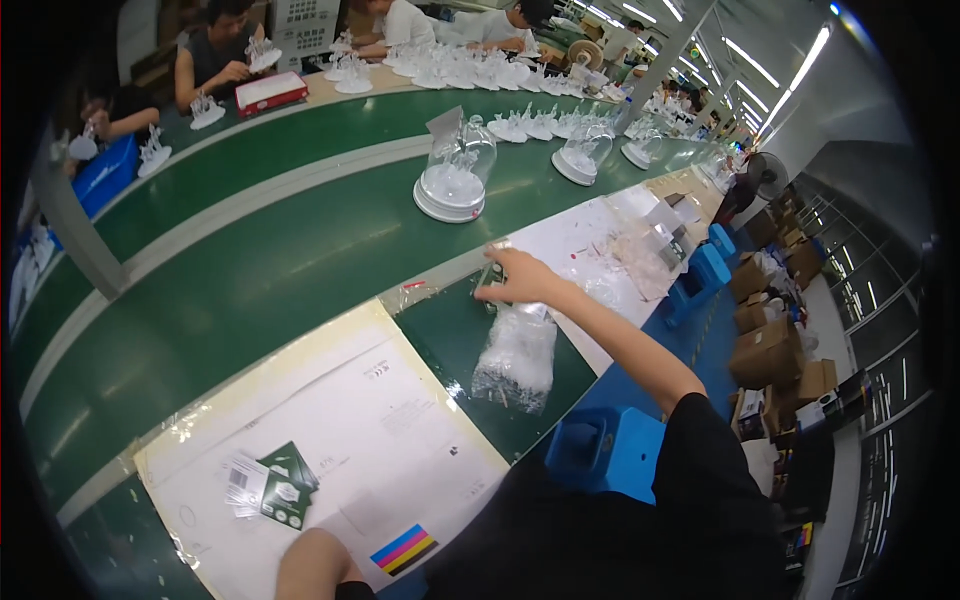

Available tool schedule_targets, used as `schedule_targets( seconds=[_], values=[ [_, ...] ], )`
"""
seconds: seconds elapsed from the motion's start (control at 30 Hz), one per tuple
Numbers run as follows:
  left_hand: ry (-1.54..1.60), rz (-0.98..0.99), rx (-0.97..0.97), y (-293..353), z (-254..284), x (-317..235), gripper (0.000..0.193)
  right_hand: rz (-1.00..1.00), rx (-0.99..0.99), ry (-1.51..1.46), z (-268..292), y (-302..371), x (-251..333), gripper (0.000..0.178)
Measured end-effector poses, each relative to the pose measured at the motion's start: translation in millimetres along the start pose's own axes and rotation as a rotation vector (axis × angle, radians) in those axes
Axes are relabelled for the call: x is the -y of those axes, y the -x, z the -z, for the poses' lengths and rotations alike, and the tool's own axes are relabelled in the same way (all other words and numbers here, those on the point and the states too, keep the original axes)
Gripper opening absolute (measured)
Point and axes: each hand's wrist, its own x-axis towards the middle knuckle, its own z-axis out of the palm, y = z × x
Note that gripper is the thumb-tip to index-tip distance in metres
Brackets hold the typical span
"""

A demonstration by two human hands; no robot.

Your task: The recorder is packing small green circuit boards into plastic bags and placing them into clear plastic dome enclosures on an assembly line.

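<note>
My right hand reaches over the far edge of the green work surface, thumb and forefinger apart, with no object plainly held. Just below it lies a clear plastic bag with translucent contents I cannot make out. Beyond the hand, a clear dome on a round white base stands upright on the green conveyor belt, with a white figure inside. Of my left arm, only a bent bare part shows at the lower edge; the hand is out of sight. Near it, green and white printed cards lie fanned out.
Flattened white cardboard covers the near table. More domes stand farther along the belt. Several white figures line the far bench, where co-workers sit. Blue stools are at my right, and cardboard boxes are piled beyond them.
</note>
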Motion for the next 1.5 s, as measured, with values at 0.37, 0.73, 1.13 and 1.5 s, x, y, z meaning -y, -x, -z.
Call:
schedule_targets(
  seconds=[0.37,0.73,1.13,1.5],
  values=[
    [-0.404,-0.552,0.387,-4.1,5.4,5.2,0.066,0.085,0.062,-0.054,-20.2,8.8,-1.8,0.069],
    [0.489,-0.736,0.821,-98.1,-22.4,3.7,0.013,0.191,0.159,-0.233,15.3,23.1,2.2,0.065],
    [-0.376,-0.823,0.246,-105.9,-55.7,38.5,0.021,0.044,0.004,-0.550,9.6,26.5,-23.3,0.045],
    [-0.361,-0.655,0.249,-113.1,-83.0,7.7,0.026,-0.054,0.105,-0.379,-4.5,-8.1,-10.5,0.023]
  ],
)
